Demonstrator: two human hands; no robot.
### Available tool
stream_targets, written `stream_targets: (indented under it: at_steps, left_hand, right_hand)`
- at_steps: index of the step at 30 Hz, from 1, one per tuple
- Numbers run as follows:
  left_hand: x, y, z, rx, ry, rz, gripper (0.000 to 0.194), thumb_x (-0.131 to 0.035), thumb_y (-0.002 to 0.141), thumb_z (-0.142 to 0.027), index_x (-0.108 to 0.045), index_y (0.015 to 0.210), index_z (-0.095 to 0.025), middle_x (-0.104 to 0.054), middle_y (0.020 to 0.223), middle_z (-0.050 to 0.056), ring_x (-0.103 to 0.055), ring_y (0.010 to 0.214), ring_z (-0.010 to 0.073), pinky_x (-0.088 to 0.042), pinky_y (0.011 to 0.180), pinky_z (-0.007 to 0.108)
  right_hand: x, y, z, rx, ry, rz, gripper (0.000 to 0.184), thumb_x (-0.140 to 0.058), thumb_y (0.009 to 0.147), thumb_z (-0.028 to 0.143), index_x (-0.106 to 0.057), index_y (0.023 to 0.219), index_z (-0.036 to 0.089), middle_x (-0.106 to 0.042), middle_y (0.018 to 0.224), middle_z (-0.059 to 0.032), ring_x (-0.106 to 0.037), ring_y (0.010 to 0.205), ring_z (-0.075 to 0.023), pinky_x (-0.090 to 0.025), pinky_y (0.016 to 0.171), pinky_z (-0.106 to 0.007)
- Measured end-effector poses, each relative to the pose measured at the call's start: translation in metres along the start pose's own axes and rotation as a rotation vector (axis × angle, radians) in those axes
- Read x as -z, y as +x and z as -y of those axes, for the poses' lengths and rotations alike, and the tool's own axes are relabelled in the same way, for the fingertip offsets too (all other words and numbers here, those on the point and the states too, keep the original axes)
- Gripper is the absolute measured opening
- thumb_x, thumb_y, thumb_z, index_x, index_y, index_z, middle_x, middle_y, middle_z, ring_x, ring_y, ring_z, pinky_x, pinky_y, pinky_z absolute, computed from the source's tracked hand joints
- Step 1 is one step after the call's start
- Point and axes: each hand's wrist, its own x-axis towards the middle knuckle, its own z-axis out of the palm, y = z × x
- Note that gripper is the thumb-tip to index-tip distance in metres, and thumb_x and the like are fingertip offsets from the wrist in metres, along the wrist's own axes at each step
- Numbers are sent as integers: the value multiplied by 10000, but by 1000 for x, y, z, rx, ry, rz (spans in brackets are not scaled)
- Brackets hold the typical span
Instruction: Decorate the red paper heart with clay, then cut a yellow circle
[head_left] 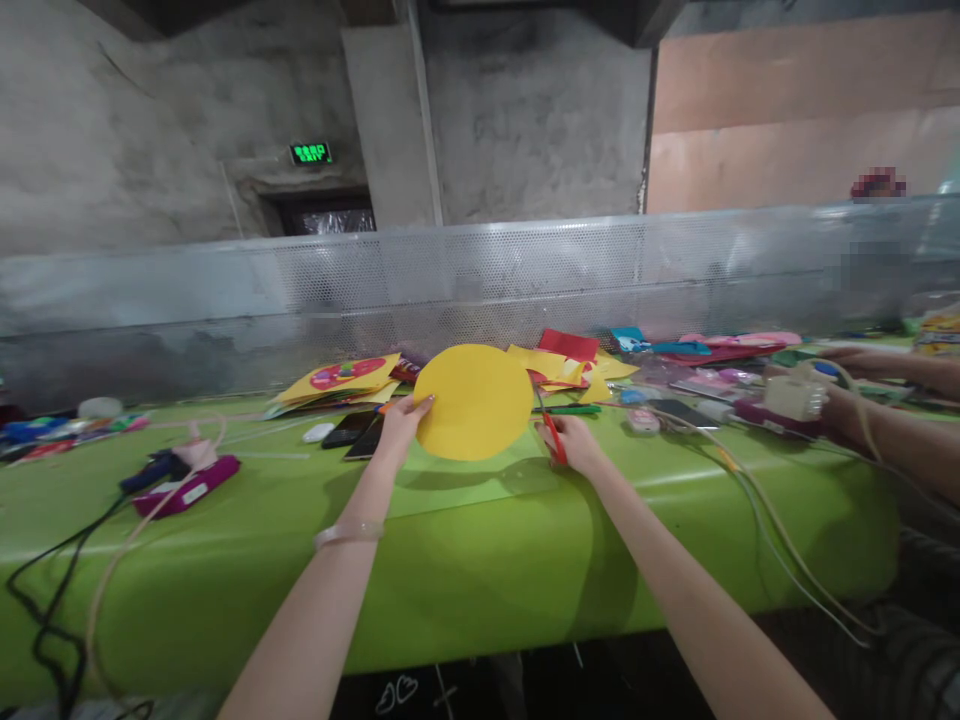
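A round yellow paper disc [474, 403] is held up over the front of the green-covered table. My left hand [403, 425] pinches it at its left edge, thumb on the near face. In my right hand [576, 445] are red-handled scissors [556, 437], their blades at the disc's right edge. Whether the blades touch the paper I cannot tell. Behind the disc lie yellow paper scraps [611, 375] and a red piece of paper [568, 345]. A green pen-like object [574, 410] rests just beyond my right hand.
Yellow printed sheets [341, 380] are piled behind my left hand, with dark phones [352, 430] nearer. A purple box [187, 487] with cables stands at left. On the right, a cable [765, 500] hangs over the table edge beside another person's arms [881, 425]. A perforated metal partition [480, 270] runs behind.
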Motion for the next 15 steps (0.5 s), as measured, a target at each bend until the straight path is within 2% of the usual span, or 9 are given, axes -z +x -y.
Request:
stream_targets:
  at_steps: [7, 15]
  left_hand:
    - [0, 1, 2, -15, 26, 20, 371, -711, 594, -376, -651, 870, -136, -682, 937, 97, -637, 842, 220, -494, 772, 325]
    - [-3, -4, 2, -27, 28, 58, 431, -739, 539, -407, -650, 854, -125, -686, 901, 101, -637, 813, 222, -487, 770, 333]
  right_hand:
    - [0, -3, 10, -102, 143, 9, 250, -523, 729, 339, -418, 577, 172, -473, 436, 26, -459, 380, -93, -433, 420, -213]
    - [-2, 1, 2, -60, 220, 13, 204, -534, 698, 331, -446, 614, 167, -428, 448, 57, -423, 372, -77, -417, 392, -202]
